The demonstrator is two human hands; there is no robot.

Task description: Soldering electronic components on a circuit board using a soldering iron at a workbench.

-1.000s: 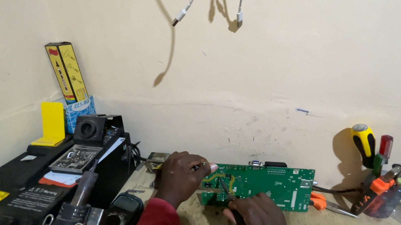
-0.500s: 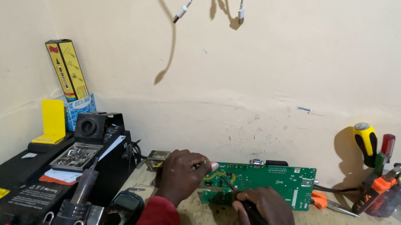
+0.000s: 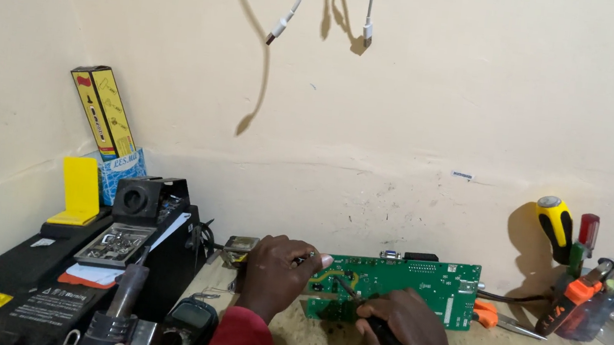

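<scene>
Right hand has slid toward 3 o'clock, gripping iron, tip on board; left hand still pinches board edge at 9 o'clock.

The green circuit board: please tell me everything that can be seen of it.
The green circuit board is long and rectangular, lying flat on the wooden bench near the wall, with small parts and connectors along its far edge. The left hand rests on its left end; the right hand holds a dark tool's tip to it.
</scene>
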